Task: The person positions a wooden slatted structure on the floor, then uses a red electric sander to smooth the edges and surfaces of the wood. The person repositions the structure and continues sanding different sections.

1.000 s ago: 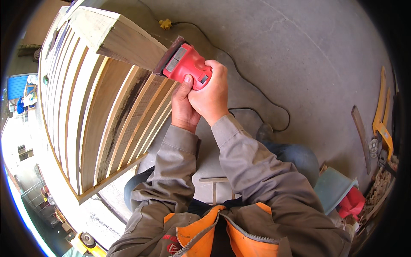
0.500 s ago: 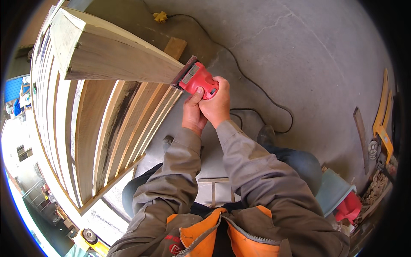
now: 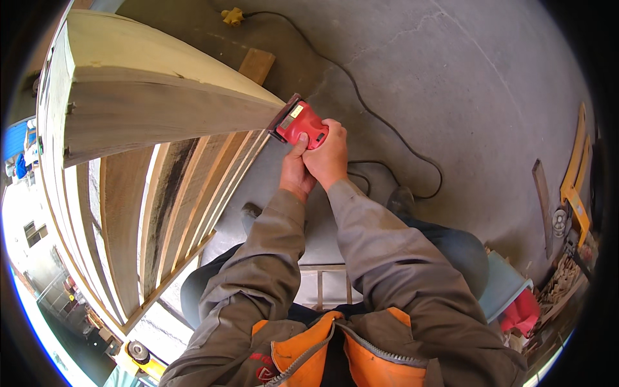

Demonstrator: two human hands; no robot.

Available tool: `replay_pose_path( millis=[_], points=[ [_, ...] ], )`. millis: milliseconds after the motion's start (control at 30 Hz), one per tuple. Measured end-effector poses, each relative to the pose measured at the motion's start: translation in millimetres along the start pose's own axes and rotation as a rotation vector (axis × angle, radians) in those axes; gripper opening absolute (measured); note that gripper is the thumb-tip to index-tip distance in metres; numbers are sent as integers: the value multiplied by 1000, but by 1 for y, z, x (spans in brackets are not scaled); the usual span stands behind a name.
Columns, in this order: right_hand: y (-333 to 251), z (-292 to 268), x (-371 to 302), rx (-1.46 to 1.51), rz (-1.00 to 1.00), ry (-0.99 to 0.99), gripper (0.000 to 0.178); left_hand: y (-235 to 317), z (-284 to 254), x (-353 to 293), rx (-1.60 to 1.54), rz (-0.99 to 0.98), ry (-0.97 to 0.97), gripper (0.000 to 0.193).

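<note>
A red electric sander (image 3: 300,124) is in my two hands, its dark pad against the end of a thick wooden beam (image 3: 167,106). My right hand (image 3: 330,155) wraps round the rear of the sander's body. On its near side, my left hand (image 3: 295,169) grips with the thumb laid along the red casing. The beam forms the top edge of a slatted wooden frame (image 3: 122,219) that stands upright to my left. Most of the pad's contact with the wood is hidden from above.
A black cord (image 3: 361,97) loops over the grey concrete floor to a yellow connector (image 3: 233,17). Behind the beam lies a wood block (image 3: 256,66). At the right are a yellow metal tool (image 3: 574,187), a dark strip (image 3: 542,206), a pale blue stool (image 3: 506,287) and wood scraps (image 3: 562,287).
The near end of the beam appears larger and lower as the view shifts. The sander has moved slightly right, still against the beam's end, and both hands keep their grip.
</note>
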State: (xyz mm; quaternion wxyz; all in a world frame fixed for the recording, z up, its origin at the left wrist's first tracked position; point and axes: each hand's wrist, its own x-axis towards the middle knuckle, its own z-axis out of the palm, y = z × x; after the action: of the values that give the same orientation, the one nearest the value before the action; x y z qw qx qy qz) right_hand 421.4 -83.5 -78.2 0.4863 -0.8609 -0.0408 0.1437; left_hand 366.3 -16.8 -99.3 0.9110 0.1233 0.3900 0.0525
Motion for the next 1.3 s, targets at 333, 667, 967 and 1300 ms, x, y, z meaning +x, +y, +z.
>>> replay_pose_path(
  millis=[333, 667, 967, 1300],
  points=[
    [-6, -40, 1, 493, 424, 92, 60, 13, 57, -57, 621, -54, 106, 52],
    [23, -18, -53, 1301, 913, -49, 34, 29, 57, -118, 2154, 224, 51, 70],
    [-55, -24, -77, 1394, 1045, -400, 44, 45, 104, -232, 2217, 1039, 2, 49],
    [-84, -21, -69, 1431, 1106, -485, 36, 101, 61, -228, 1440, 652, -20, 46]
  ],
)
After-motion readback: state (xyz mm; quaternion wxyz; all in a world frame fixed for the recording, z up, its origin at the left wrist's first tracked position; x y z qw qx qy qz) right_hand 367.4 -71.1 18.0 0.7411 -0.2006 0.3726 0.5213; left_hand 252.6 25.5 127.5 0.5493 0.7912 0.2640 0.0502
